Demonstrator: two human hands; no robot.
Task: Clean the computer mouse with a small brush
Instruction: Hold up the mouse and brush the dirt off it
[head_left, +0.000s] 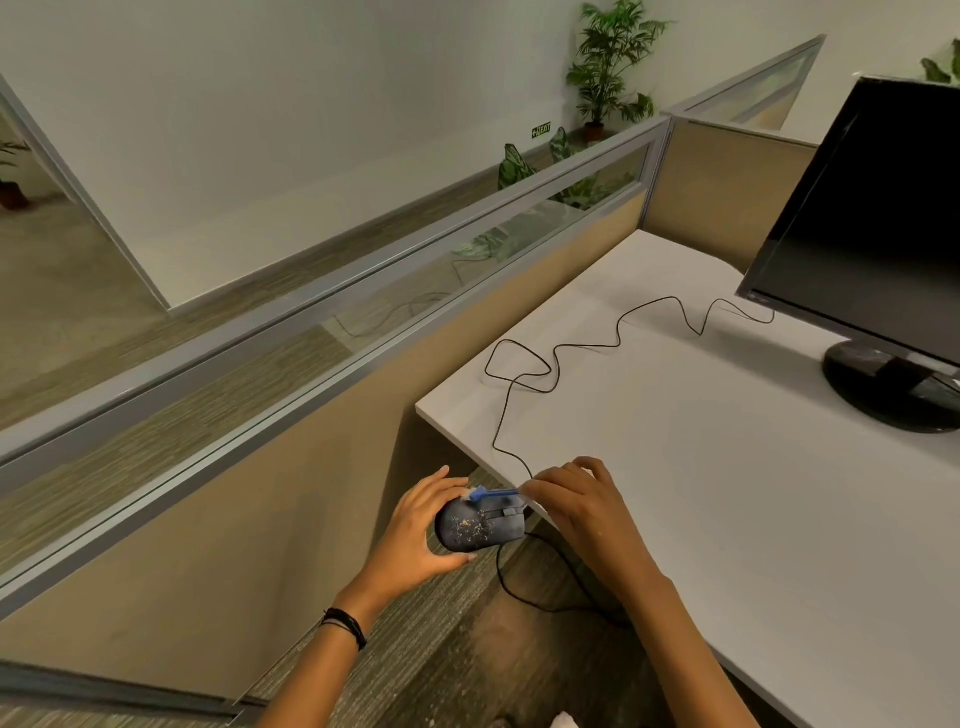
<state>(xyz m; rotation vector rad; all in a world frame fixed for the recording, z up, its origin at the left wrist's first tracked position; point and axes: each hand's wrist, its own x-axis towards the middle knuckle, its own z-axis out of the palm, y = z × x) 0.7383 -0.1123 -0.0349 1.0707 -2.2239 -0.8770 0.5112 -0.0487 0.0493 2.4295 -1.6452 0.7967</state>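
A dark computer mouse (480, 526) speckled with pale and orange crumbs is held in the air just off the desk's left edge. My left hand (418, 530) grips its rear end, thumb underneath and fingers over the far side. My right hand (576, 506) pinches the handle of a small blue brush (493, 493), whose pale bristles touch the mouse's far upper side. The mouse's black cable (558, 358) runs from the front of the mouse up over the desk in loops toward the monitor, and another loop hangs below the desk edge.
The white desk (727, 467) spreads to the right, with a black monitor (872, 234) on a round stand (893, 384) at the back right. A beige cubicle partition with a glass strip (363, 332) borders the left side. Carpeted floor lies below my hands.
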